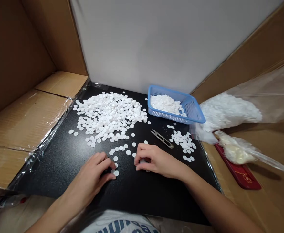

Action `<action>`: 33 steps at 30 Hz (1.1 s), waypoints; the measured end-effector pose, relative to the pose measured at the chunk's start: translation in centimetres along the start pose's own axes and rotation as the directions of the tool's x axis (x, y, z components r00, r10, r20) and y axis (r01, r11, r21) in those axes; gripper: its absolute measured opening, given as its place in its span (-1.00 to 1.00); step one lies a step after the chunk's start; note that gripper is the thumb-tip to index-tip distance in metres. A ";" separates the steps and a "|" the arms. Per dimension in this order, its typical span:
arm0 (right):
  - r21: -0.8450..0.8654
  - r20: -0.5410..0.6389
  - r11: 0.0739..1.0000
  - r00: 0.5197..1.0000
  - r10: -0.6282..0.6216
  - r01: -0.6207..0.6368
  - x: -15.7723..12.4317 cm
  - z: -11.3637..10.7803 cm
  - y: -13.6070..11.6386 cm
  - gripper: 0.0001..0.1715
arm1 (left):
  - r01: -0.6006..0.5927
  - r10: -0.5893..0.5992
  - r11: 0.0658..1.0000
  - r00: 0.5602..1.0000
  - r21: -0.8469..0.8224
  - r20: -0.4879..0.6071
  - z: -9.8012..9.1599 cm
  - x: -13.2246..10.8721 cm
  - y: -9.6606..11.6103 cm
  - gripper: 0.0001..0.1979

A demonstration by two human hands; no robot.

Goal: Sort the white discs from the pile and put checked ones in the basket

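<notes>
Both of my hands rest low over a black table [66, 174]. My left hand [97, 171] is curled, its thumb and fingertips at a few white discs [116, 173]; whether it grips one is too small to tell. To the right, my right hand [153, 160] is bent in a loose pinch, with white discs partly hidden beneath and between its fingers. Beyond the hands spreads a large heap of white discs [110, 111], with loose ones trailing toward me. A smaller group of discs [183, 140] lies at the right, beside silver thread snips [162, 138].
A blue basket [192, 111] holding white pieces stands at the back right. Outside the table's right edge lie a clear bag of white pieces [231, 111], a knotted plastic bag [238, 152] and a red object [248, 179]. Cardboard [18, 113] borders the left; a bottle [7, 201] lies lower left.
</notes>
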State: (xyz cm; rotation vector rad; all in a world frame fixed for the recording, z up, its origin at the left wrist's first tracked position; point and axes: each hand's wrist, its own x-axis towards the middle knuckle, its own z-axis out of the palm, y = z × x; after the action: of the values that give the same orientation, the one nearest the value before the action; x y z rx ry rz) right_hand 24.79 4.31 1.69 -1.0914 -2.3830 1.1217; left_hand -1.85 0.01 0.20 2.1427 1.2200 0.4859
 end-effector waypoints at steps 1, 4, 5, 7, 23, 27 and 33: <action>0.007 0.008 1.000 1.000 -0.002 0.002 0.1 -0.1 -0.1 -0.93 | -0.006 0.006 1.000 1.000 0.027 -0.010 0.3 0.2 0.2 -0.96; -0.002 -0.108 1.000 0.994 0.017 -0.017 0.8 0.0 -0.2 -0.92 | -0.019 0.023 0.991 0.999 0.134 -0.027 1.0 1.3 0.8 -0.92; -0.023 -0.150 0.999 0.988 0.029 -0.033 1.2 0.3 -0.1 -0.93 | -0.025 0.033 0.985 0.999 0.169 -0.041 1.2 1.7 1.0 -0.90; -0.082 -0.185 0.995 0.982 0.043 -0.059 2.1 0.9 -0.1 -0.93 | -0.017 0.038 0.974 0.995 0.228 -0.087 1.6 2.2 1.2 -0.86; -0.108 -0.071 0.993 0.996 -0.047 0.039 0.8 0.4 0.0 -0.87 | 0.003 0.029 0.978 0.989 0.211 -0.148 1.6 1.3 0.6 -0.88; -0.091 -0.172 0.996 0.984 -0.036 0.021 1.6 0.8 0.4 -0.89 | -0.032 0.067 0.975 0.986 0.219 -0.153 1.9 1.7 0.7 -0.91; -0.112 -0.106 0.994 0.994 -0.025 0.013 2.3 0.7 0.1 -0.89 | -0.027 0.051 0.989 0.985 0.144 -0.166 1.5 1.4 0.6 -0.79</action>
State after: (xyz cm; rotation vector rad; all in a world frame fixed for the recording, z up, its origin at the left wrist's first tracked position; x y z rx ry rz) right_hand 22.93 5.67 1.03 -1.1326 -2.3912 0.9094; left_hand 0.09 0.47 -0.53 2.2864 1.3423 0.6271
